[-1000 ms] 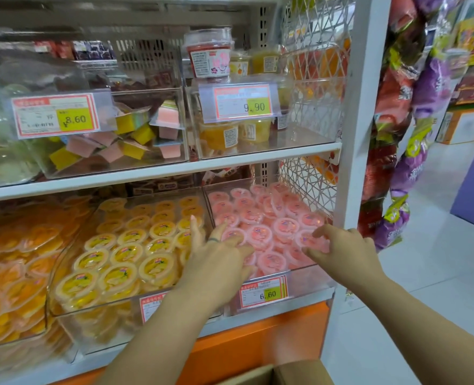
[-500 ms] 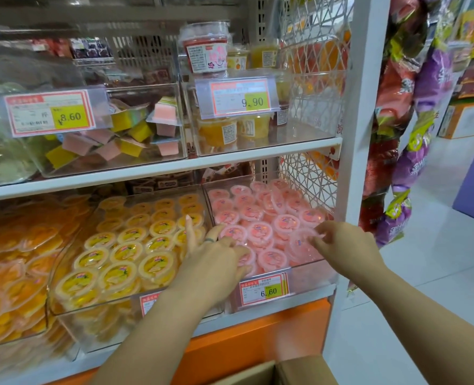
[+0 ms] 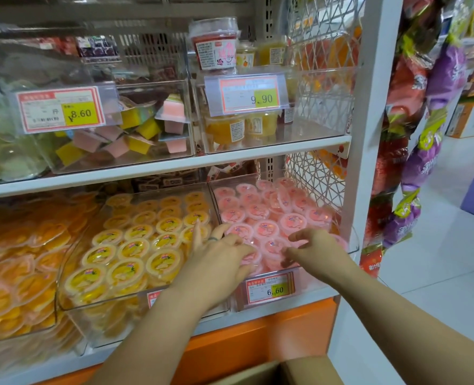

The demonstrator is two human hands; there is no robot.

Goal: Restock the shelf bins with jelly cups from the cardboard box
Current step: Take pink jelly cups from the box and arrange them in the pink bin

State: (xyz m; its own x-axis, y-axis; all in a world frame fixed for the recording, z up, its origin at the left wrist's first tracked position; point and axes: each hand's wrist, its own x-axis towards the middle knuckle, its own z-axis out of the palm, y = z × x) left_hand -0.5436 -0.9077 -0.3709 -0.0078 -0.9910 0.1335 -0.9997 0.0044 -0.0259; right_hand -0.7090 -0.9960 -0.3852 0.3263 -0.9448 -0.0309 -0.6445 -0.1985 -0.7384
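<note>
Head: left hand (image 3: 224,259), right hand (image 3: 317,248) on front-row jelly cups (image 3: 266,228)

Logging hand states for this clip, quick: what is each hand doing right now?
Left hand: open, fingers spread on the pink jelly cups.
Right hand: fingers bent over those cups; whether it grips one cannot be told.

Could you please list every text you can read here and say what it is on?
"¥8.60": upper-left bin's price tag
"9.90": upper-right bin's price tag
"6.60": pink jelly cup bin's price tag
Tags' small print, cup labels: too blurred to read.
</note>
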